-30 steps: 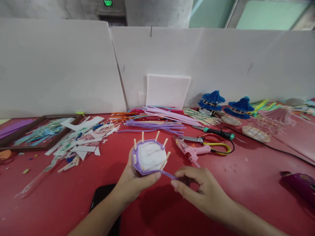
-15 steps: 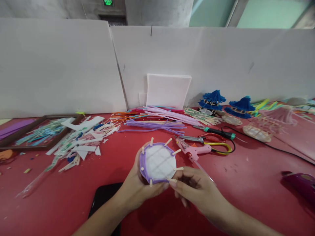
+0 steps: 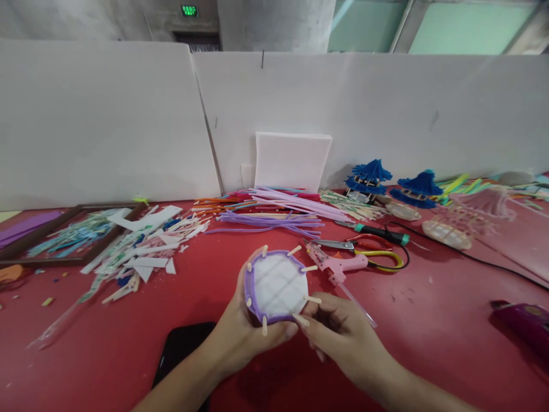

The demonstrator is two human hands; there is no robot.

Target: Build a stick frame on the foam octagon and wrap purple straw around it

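Observation:
My left hand [image 3: 240, 332] grips a small round white foam disc [image 3: 278, 284] from below, above the red table. Several short wooden pegs stick out around its rim, and a purple strip is wound along the edge. My right hand [image 3: 343, 335] pinches at the disc's lower right edge, fingers closed by a peg and the purple strip end; what it grips is too small to make out.
A pink glue gun [image 3: 338, 265] and scissors [image 3: 369, 252] lie just behind the disc. Purple and pink strips [image 3: 274, 217] are piled further back, white scraps [image 3: 141, 240] to the left, a black phone [image 3: 180, 349] under my left forearm, and blue tasselled models [image 3: 369, 174] at the right.
The disc has been turned from tilted away to facing me, and moved slightly right. My right hand came in from pulling the purple strip to touching the disc's edge.

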